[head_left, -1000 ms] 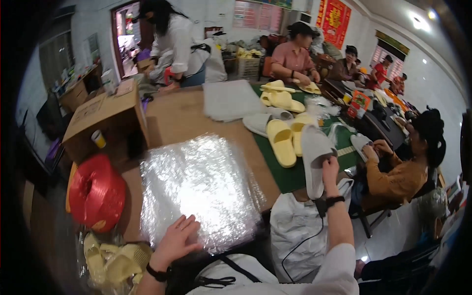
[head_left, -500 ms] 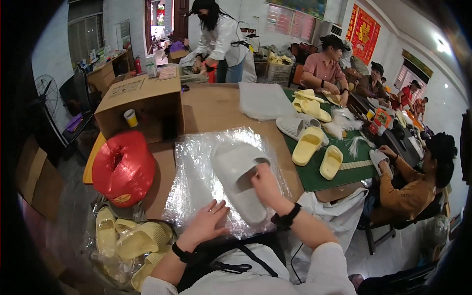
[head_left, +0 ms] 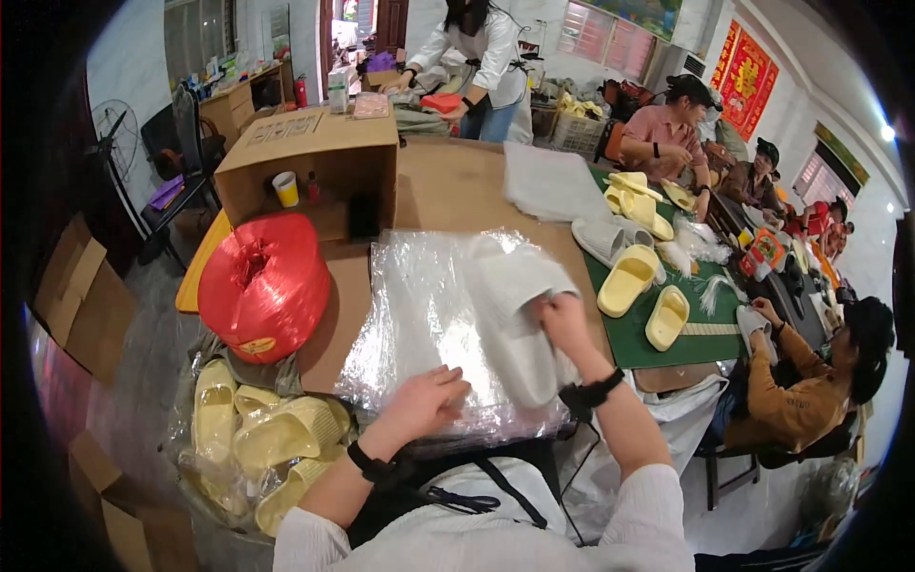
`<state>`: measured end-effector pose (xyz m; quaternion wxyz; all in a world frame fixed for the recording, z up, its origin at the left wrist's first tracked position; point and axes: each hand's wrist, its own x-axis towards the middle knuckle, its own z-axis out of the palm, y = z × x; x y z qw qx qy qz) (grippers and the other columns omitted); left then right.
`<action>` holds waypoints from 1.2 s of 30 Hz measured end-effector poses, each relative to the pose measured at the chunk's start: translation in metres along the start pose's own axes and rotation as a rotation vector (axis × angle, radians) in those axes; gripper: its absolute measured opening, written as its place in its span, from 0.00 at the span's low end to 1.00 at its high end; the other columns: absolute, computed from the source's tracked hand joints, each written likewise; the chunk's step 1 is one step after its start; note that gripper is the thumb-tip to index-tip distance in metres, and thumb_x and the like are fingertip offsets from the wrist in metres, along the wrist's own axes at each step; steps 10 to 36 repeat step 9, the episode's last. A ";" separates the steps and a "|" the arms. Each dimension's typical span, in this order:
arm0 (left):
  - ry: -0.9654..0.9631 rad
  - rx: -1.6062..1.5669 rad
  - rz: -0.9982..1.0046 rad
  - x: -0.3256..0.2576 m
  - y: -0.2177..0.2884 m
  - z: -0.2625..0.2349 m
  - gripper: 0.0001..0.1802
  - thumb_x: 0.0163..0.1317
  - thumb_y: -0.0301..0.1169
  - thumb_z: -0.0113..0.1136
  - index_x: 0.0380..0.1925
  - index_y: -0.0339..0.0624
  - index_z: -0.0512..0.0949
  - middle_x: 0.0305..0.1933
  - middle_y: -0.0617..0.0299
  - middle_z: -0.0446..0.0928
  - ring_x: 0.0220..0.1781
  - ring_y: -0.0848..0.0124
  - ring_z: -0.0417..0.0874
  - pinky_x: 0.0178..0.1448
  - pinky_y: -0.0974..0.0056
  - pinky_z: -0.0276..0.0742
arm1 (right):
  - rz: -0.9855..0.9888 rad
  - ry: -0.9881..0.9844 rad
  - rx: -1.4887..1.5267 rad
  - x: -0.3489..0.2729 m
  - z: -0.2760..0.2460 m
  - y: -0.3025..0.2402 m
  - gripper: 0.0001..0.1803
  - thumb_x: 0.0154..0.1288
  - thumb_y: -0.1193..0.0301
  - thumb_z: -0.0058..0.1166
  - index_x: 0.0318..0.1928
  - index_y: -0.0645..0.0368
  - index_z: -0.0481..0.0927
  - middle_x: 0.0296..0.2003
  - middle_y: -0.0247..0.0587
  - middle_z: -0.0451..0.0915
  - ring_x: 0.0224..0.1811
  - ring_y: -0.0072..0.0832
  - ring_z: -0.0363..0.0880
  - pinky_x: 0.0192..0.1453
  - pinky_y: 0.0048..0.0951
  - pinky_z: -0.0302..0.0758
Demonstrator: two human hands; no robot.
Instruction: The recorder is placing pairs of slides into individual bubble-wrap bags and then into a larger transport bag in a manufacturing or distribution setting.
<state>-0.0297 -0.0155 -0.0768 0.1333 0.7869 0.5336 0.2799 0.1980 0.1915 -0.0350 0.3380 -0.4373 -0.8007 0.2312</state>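
A light grey slide slipper (head_left: 510, 278), slightly blurred, lies over a stack of clear plastic bags (head_left: 415, 310) on the table in front of me. My right hand (head_left: 567, 329) grips it at the open edge of its strap, the fingers partly hidden inside. Flat on the lower part of the bags rests my left hand (head_left: 426, 398), fingers stretched out, left of the slipper's heel and apart from it.
A big red roll of plastic twine (head_left: 265, 286) and an open cardboard box (head_left: 305, 157) stand left. Bagged yellow slippers (head_left: 281, 434) lie below the twine. More yellow slippers (head_left: 627, 279) sit on a green mat (head_left: 610, 334) at right. Co-workers sit along the right; one stands behind.
The view has shifted, so the scene sits farther right. My right hand has moved the slipper slightly right and away from me. My left hand stays on the bags.
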 end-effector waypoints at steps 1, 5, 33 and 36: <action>0.012 -0.057 -0.053 0.005 0.011 -0.011 0.17 0.58 0.30 0.63 0.49 0.47 0.81 0.58 0.52 0.79 0.58 0.52 0.79 0.60 0.56 0.77 | 0.111 0.100 0.069 -0.006 -0.016 -0.001 0.21 0.66 0.62 0.55 0.28 0.72 0.79 0.26 0.61 0.79 0.28 0.48 0.79 0.35 0.45 0.72; 0.178 -0.084 -0.127 0.007 0.008 -0.007 0.12 0.61 0.30 0.62 0.44 0.42 0.84 0.51 0.55 0.83 0.49 0.56 0.84 0.53 0.59 0.79 | 0.298 0.158 0.420 -0.059 -0.084 0.017 0.14 0.68 0.70 0.51 0.32 0.71 0.79 0.27 0.39 0.81 0.30 0.19 0.76 0.32 0.29 0.70; 0.234 -0.338 -0.291 0.020 0.011 -0.004 0.11 0.63 0.33 0.60 0.43 0.42 0.84 0.46 0.52 0.83 0.44 0.53 0.84 0.47 0.58 0.80 | 0.198 0.269 0.944 -0.123 -0.109 -0.010 0.25 0.69 0.70 0.50 0.64 0.66 0.70 0.56 0.48 0.78 0.55 0.32 0.80 0.58 0.31 0.77; 0.234 -0.338 -0.291 0.020 0.011 -0.004 0.11 0.63 0.33 0.60 0.43 0.42 0.84 0.46 0.52 0.83 0.44 0.53 0.84 0.47 0.58 0.80 | 0.198 0.269 0.944 -0.123 -0.109 -0.010 0.25 0.69 0.70 0.50 0.64 0.66 0.70 0.56 0.48 0.78 0.55 0.32 0.80 0.58 0.31 0.77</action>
